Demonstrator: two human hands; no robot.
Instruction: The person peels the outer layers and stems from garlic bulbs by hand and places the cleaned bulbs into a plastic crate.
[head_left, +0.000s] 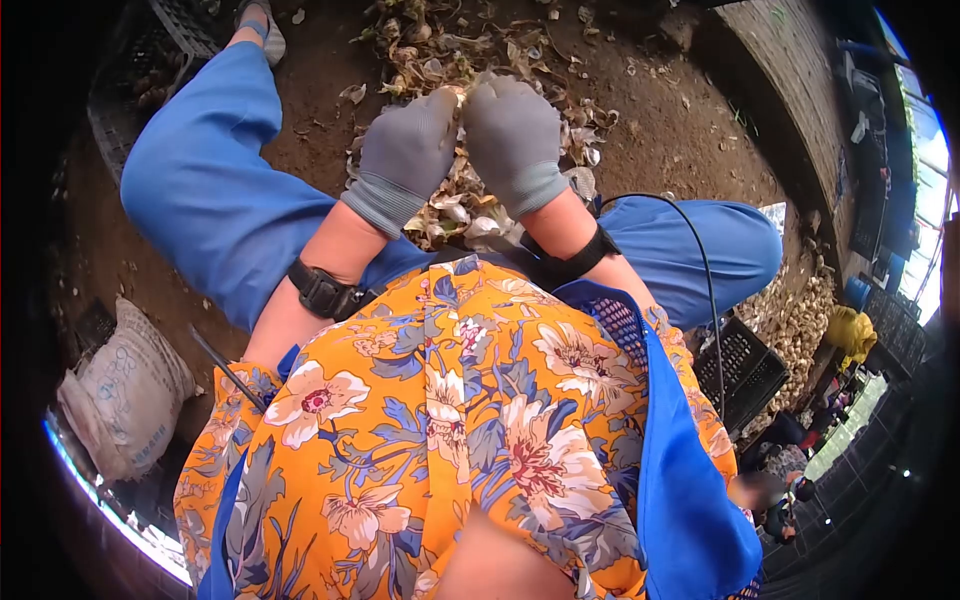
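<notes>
My left hand [408, 148], in a grey glove, is closed at the top centre of the head view. Right beside it my right hand [512, 135], gloved alike, has its fingers curled in. The two fists meet at the knuckles. A small pale bit shows between them, too little to name, and the fingertips are hidden from the camera. Under and around both hands lies a heap of garlic bulbs and dry skins [483, 226] on the brown soil.
A black crate [745, 372] stands at the right beside a spread of garlic [790, 315]. At the lower left is a white sack [130, 395]. Another crate [112, 120] is at the upper left. People [785, 475] show at the lower right. A black cable [708, 270] crosses the right leg.
</notes>
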